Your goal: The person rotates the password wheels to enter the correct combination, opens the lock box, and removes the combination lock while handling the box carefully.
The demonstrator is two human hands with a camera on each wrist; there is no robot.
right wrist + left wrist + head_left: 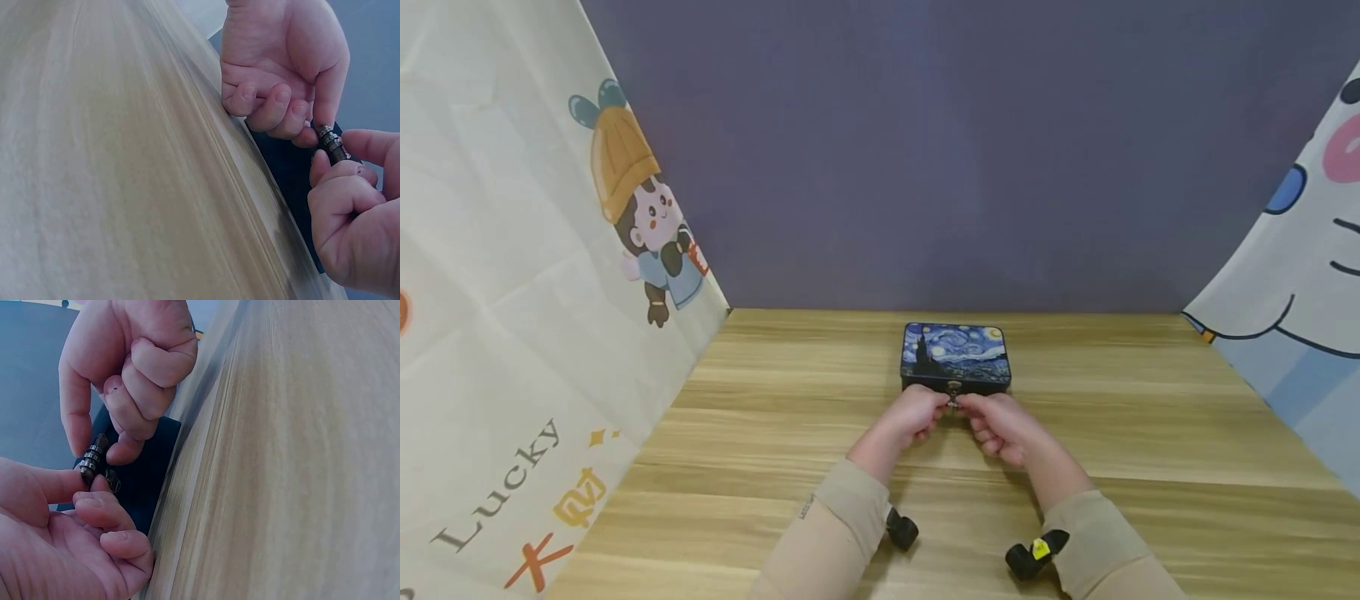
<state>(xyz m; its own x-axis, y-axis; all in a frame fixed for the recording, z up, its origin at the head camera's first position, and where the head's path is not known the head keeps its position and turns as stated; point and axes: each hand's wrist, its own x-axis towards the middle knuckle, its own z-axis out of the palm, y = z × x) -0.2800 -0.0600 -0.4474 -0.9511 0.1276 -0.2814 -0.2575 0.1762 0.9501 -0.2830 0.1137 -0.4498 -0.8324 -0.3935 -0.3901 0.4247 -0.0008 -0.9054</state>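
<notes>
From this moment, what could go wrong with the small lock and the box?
The dials of the small lock might turn by accident, because the left grip and right grip crowd around it. The box may slide on the wooden table if pulled, since both grips are at the lock, at its front.

Looks like a screened-off table nook rigged for recording, can't tell if the building's a home or an office. Wood-grain table [775,408] under the left hand [913,414] and right hand [1002,427], plain purplish-grey backdrop [962,150] rising at the far edge beyond them. Out to the left hand's side there's a creased white sheet [497,275] with a cartoon figure [658,221] and "Lucky" printed on it, and past the right hand another cartoon sheet [1262,292]. Small black wrist cameras [904,531] sit just behind each hand.
</notes>
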